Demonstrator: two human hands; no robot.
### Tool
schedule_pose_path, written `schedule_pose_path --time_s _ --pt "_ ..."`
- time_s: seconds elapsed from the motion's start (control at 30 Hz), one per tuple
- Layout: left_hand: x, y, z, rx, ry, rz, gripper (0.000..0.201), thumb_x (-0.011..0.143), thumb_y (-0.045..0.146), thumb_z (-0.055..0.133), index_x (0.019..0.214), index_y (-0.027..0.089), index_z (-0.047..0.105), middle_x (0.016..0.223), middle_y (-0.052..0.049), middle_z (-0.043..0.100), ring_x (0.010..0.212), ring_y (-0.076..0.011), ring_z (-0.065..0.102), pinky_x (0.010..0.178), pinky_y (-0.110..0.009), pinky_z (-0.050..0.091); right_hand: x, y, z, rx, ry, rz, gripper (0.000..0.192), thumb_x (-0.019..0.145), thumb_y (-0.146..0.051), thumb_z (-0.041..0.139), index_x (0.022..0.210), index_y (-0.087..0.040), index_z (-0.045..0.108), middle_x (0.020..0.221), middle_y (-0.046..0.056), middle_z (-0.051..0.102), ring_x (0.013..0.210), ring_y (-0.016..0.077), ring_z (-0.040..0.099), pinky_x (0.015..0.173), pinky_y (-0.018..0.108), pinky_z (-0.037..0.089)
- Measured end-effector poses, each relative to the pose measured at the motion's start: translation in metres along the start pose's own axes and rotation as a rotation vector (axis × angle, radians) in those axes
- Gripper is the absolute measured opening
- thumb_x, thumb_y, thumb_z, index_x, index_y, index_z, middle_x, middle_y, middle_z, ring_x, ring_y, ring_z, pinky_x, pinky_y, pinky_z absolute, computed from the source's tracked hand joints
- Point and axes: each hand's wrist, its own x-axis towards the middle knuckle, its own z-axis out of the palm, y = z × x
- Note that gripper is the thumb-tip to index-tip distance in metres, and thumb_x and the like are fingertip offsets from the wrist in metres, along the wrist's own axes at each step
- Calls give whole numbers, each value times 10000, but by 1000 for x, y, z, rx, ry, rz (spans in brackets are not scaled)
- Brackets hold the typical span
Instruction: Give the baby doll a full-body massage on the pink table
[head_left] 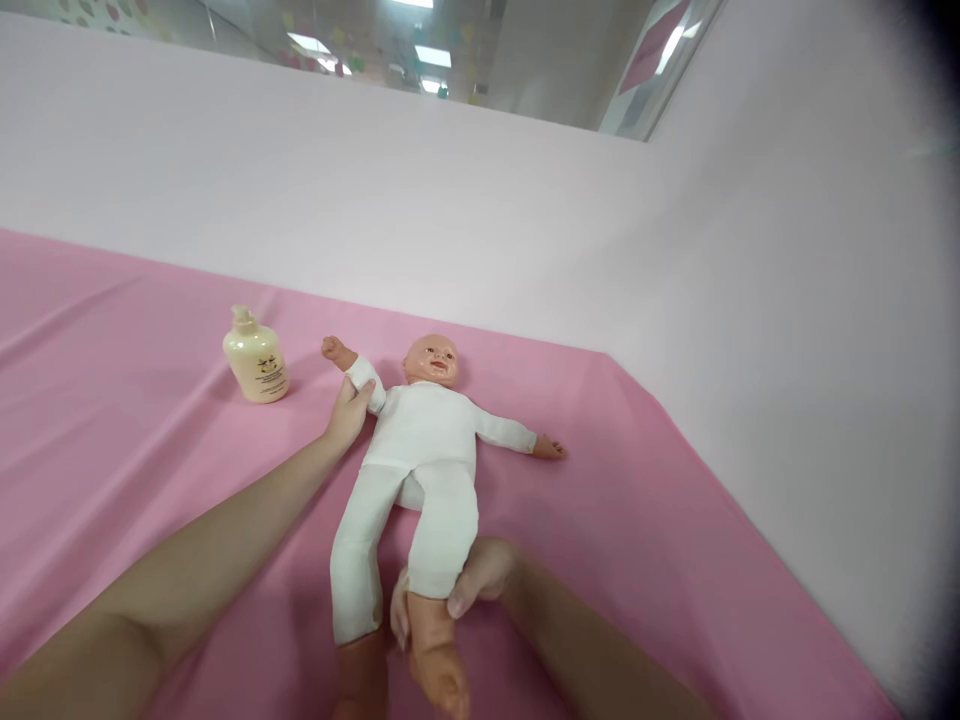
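A baby doll [426,424] with a white cloth body lies on its back on a pink cover [600,560], head toward the wall. My left hand [349,412] is closed around the doll's arm on the left side of the view, thumb on the white sleeve part. Lower down, my right hand [480,580] grips the doll's leg on the right side near the ankle, its fingers passing beneath. The doll's other arm stretches out to the right, and its other leg lies beside the held one.
A cream pump bottle [256,358] stands upright to the left of the doll. White walls [480,220] border the pink surface at the back and right. Above the back wall is a window [450,50] with ceiling lights showing in it.
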Motion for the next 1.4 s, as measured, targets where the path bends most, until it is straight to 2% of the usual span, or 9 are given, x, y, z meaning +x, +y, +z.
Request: schedule_pose_path --time_s 0.13,0.2,0.4,0.57,0.7,0.9,1.07,1.17,1.4 --pt "-7 4 2 76 -57 125 298 832 411 611 1026 190 566 1006 -69 662 974 -233 620 904 -391 481 6 14 -6 187 -192 -313 570 605 -632 763 833 -121 655 853 111 664 877 261 649 820 401 500" --pt "-11 10 3 186 -155 279 291 823 382 615 1036 184 598 1052 -87 672 1017 -250 616 947 -417 462 6 15 -5 258 -150 -463 597 632 -707 697 794 -134 649 805 75 620 827 237 640 795 390 503" --pt "-19 35 2 445 -532 669 351 836 290 589 1177 221 637 1209 -94 674 1140 -271 591 1028 -440 398 -1 -10 -1 442 536 -524 629 790 -764 496 687 -149 575 792 33 521 785 176 556 833 339 434" --pt "-18 28 1 378 -394 544 326 827 318 607 1129 204 654 1162 -101 685 1109 -275 602 1014 -442 413 -1 -7 0 370 438 -469 626 770 -768 520 740 -146 585 814 44 530 815 204 566 840 373 428" --pt "-12 12 3 172 -204 268 335 802 334 607 1100 182 616 1110 -95 680 1058 -260 613 977 -425 448 1 2 1 212 277 -377 627 710 -757 589 789 -135 611 799 63 575 830 226 594 826 375 437" --pt "-3 3 3 -62 -15 -37 259 767 359 622 971 207 576 946 -38 655 931 -218 613 857 -359 483 1 4 -1 29 249 -125 509 662 -582 725 850 -120 627 823 100 646 837 231 612 817 369 448" --pt "-1 4 2 -130 29 -79 280 783 361 626 1022 223 575 999 -31 651 969 -207 614 870 -341 482 1 7 -2 116 105 -220 575 640 -662 695 837 -127 624 830 107 627 885 255 610 774 364 463" --pt "-5 6 3 -94 -14 -34 305 778 402 643 1011 215 586 1011 -42 668 990 -220 619 892 -360 484 2 8 -1 215 72 -350 638 622 -764 645 766 -144 606 767 73 581 810 236 600 769 384 465" --pt "-16 21 4 237 -439 370 348 774 343 683 1093 202 680 1163 -93 696 1113 -273 593 1045 -464 403 -1 -5 6 378 540 -395 507 789 -642 607 819 -136 593 864 49 541 840 193 573 854 359 417"
